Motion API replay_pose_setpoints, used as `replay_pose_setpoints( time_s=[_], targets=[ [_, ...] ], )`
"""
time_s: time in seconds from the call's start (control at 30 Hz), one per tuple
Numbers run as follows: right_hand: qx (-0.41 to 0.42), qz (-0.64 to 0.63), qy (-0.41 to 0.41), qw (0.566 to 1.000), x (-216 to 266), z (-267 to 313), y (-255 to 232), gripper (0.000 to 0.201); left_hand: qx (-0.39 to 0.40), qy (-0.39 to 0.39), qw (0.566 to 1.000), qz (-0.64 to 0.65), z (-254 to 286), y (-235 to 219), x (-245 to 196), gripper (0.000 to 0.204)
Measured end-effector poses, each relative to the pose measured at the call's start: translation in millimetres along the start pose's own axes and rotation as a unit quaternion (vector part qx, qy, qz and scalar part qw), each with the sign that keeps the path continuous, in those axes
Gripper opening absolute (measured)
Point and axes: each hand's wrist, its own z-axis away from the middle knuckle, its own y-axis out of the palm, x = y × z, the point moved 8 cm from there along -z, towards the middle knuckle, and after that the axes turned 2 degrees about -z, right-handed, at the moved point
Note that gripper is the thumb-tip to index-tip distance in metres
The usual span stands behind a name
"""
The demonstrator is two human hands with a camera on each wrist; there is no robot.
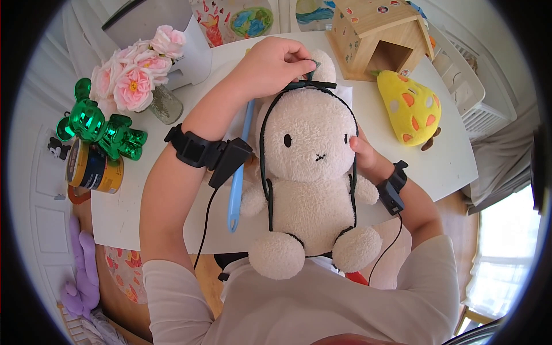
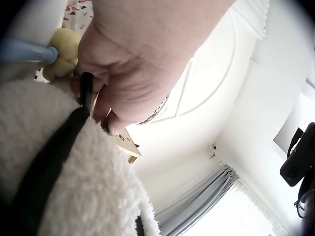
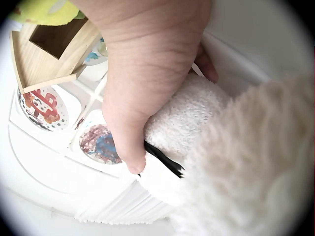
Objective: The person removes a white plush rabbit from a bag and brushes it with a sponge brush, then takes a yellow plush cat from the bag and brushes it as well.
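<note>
A cream-white plush rabbit (image 1: 310, 135) faces up, leaning over the table's near edge toward the person. Dark ribbon (image 1: 263, 135) runs round its head and body, with a bow (image 1: 310, 84) near the base of the ears. At that bow, the left hand (image 1: 276, 66) pinches a piece of the ribbon between thumb and fingers. In the left wrist view, ribbon (image 2: 86, 91) passes up to the curled fingers. The right hand (image 1: 365, 158) grips the side of the rabbit's head, thumb by the cheek, its other fingers mostly hidden behind.
Left of the rabbit lies a blue handle (image 1: 237, 190). Pink roses (image 1: 133, 83) in a glass vase, a shiny green bear figure (image 1: 95, 123) and a yellow-and-blue tub (image 1: 95, 167) stand at left. At right are a wooden house (image 1: 374, 34) and a yellow spotted plush (image 1: 408, 109).
</note>
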Motion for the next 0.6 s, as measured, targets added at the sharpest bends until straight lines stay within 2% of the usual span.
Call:
replay_pose_setpoints(
  time_s=[0.23, 0.33, 0.53, 0.6],
  targets=[
    [-0.001, -0.004, -0.009, 1.0, -2.1, 0.4, -2.9, 0.108, -0.008, -0.013, 0.999, 0.034, 2.3, -2.3, 2.8, 0.011],
    [0.007, -0.008, -0.014, 1.0, -6.1, -0.7, -5.0, 0.108, 0.001, 0.007, 0.999, 0.04, 0.9, -1.7, 4.0, 0.011],
    [0.005, -0.015, 0.003, 1.0, -5.1, -0.4, -1.3, 0.106, 0.001, 0.013, 1.0, -0.019, 5.0, -6.0, -3.5, 0.013],
    [0.005, -0.014, 0.003, 1.0, -5.5, -0.5, -1.7, 0.106, -0.002, 0.002, 1.0, 0.002, 4.2, -7.8, -0.7, 0.012]
  ],
)
